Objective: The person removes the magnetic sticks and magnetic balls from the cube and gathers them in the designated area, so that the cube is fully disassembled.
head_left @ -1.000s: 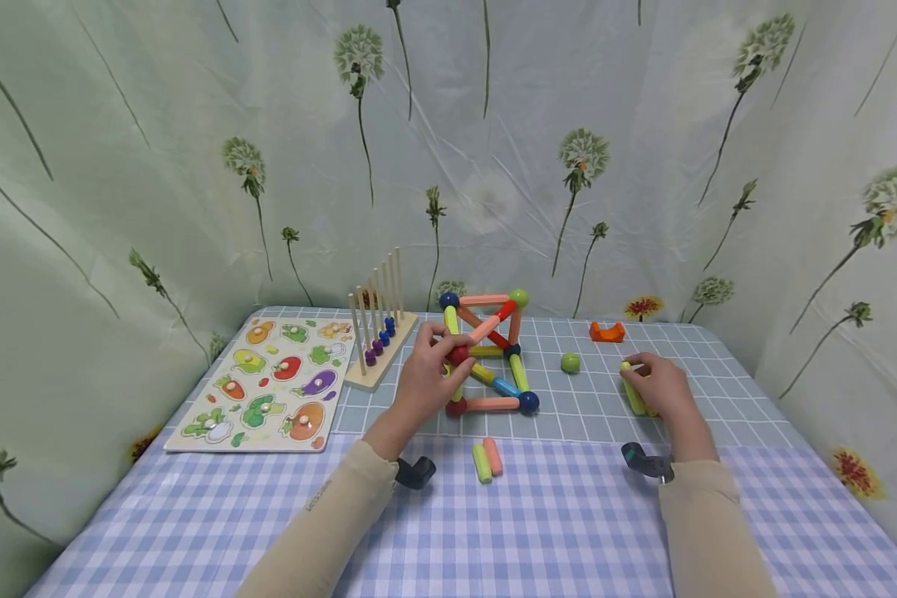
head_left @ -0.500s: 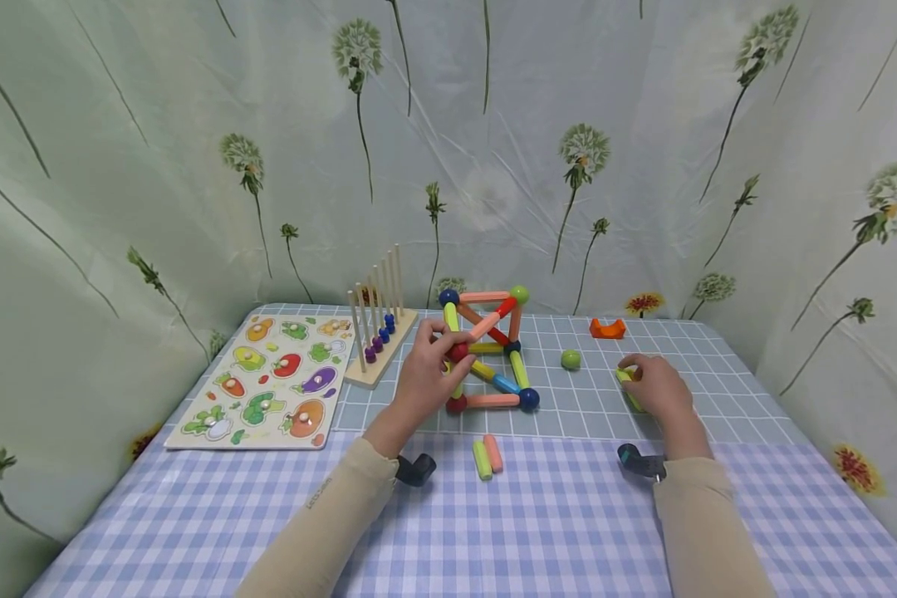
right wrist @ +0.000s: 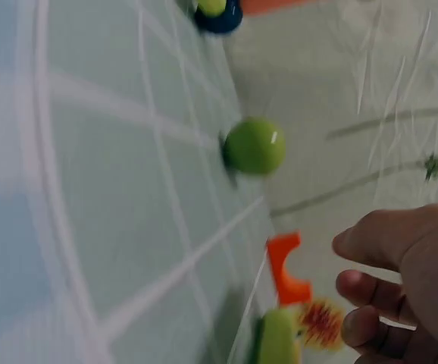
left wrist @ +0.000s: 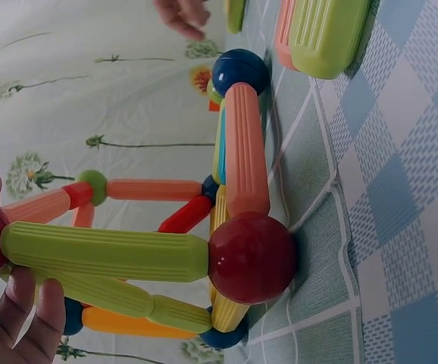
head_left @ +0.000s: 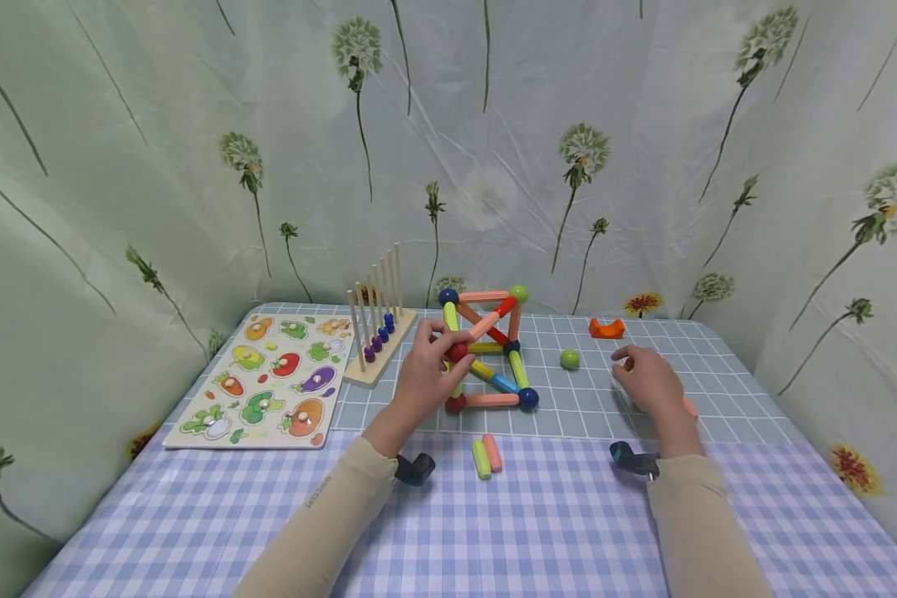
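Note:
A cube-like frame of coloured sticks and balls (head_left: 489, 349) stands on the grey-checked mat. My left hand (head_left: 437, 359) grips it at a front red ball (head_left: 458, 353), thumb and fingers (left wrist: 22, 318) curled round the ball and a yellow-green stick (left wrist: 105, 250). My right hand (head_left: 634, 372) hovers to the right of a loose green ball (head_left: 570, 359). Its fingers (right wrist: 370, 288) are curled, and the end of a yellow-green stick (right wrist: 276, 341) shows beside them. A pink stick (head_left: 689, 407) lies on the mat just right of that hand.
A green and a pink stick (head_left: 487, 457) lie side by side on the blue-checked cloth. An orange arch piece (head_left: 607, 329) sits at the back right. A wooden peg rack with beads (head_left: 377, 332) and a vegetable puzzle board (head_left: 269, 382) lie to the left. A floral curtain surrounds the table.
My right hand has lifted and shifted left from the spot where two sticks lay, taking the yellow-green one and uncovering the pink one. The left hand has kept its hold on the frame.

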Tool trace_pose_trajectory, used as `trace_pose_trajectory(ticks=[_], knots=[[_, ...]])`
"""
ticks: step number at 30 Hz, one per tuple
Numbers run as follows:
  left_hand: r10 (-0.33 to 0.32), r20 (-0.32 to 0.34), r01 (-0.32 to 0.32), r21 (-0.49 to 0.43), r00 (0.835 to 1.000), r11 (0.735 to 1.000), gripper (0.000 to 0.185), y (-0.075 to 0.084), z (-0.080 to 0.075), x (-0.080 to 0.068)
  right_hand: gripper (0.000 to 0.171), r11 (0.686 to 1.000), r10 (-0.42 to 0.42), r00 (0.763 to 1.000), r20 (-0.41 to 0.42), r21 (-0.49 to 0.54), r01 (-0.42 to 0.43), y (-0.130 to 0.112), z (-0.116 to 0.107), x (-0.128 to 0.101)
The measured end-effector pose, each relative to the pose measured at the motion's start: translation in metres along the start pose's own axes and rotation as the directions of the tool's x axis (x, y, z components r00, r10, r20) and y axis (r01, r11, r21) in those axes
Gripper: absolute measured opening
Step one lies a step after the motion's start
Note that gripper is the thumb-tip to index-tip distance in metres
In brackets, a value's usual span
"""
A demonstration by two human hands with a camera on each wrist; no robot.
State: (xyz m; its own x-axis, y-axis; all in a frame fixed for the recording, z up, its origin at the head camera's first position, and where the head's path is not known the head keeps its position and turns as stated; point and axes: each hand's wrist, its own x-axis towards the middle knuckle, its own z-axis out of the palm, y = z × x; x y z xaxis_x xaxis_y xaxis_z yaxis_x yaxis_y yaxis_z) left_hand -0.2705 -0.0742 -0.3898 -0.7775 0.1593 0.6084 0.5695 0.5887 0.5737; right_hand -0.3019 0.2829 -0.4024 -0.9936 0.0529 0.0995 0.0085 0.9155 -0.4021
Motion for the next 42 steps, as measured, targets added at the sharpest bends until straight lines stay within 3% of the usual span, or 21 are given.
trace_pose_trajectory(ticks=[5,10,15,18,23,28,32,36,42], knots=[[-0.001,-0.003,0.001,0.005,1.0,1.0,0.026,0.0,-0.001,0.0,0.032,0.998,-0.028,0.998,-0.058,0.052,0.031,-0.03,-0.001,-0.002],[0.001,-0.003,-0.001,-0.012,1.0,1.0,0.026,0.0,-0.001,-0.001,0.026,0.98,-0.093,0.99,-0.107,0.165,0.11,-0.064,0.002,-0.008],[0.012,-0.007,-0.012,-0.016,1.0,1.0,0.025,0.0,-0.001,0.0,0.023,0.94,-0.122,0.989,-0.084,0.311,0.142,-0.094,0.013,-0.013],[0.016,-0.005,-0.017,-0.003,1.0,1.0,0.025,0.0,-0.001,0.0,0.025,0.893,-0.114,0.993,-0.025,0.436,0.113,-0.109,0.022,-0.014],[0.015,0.011,-0.015,0.004,1.0,1.0,0.025,-0.001,-0.001,0.001,0.031,0.745,-0.07,0.992,0.101,0.667,-0.016,-0.132,0.034,-0.016],[0.013,0.001,-0.013,-0.005,1.0,1.0,0.026,-0.001,-0.003,0.001,0.046,0.555,-0.067,0.973,0.223,0.818,-0.149,-0.154,0.043,-0.01],[0.013,0.008,-0.013,-0.004,1.0,1.0,0.026,-0.001,-0.002,0.002,0.049,0.413,-0.081,0.957,0.278,0.883,-0.222,-0.167,0.048,-0.002],[-0.001,0.011,0.001,0.003,1.0,1.0,0.027,-0.001,-0.002,0.001,0.041,0.301,-0.104,0.952,0.288,0.921,-0.246,-0.176,0.05,0.004],[0.016,0.003,-0.016,0.008,1.0,1.0,0.026,-0.001,-0.001,0.001,0.032,0.033,-0.124,0.925,0.359,0.933,-0.358,-0.179,0.049,0.008]])
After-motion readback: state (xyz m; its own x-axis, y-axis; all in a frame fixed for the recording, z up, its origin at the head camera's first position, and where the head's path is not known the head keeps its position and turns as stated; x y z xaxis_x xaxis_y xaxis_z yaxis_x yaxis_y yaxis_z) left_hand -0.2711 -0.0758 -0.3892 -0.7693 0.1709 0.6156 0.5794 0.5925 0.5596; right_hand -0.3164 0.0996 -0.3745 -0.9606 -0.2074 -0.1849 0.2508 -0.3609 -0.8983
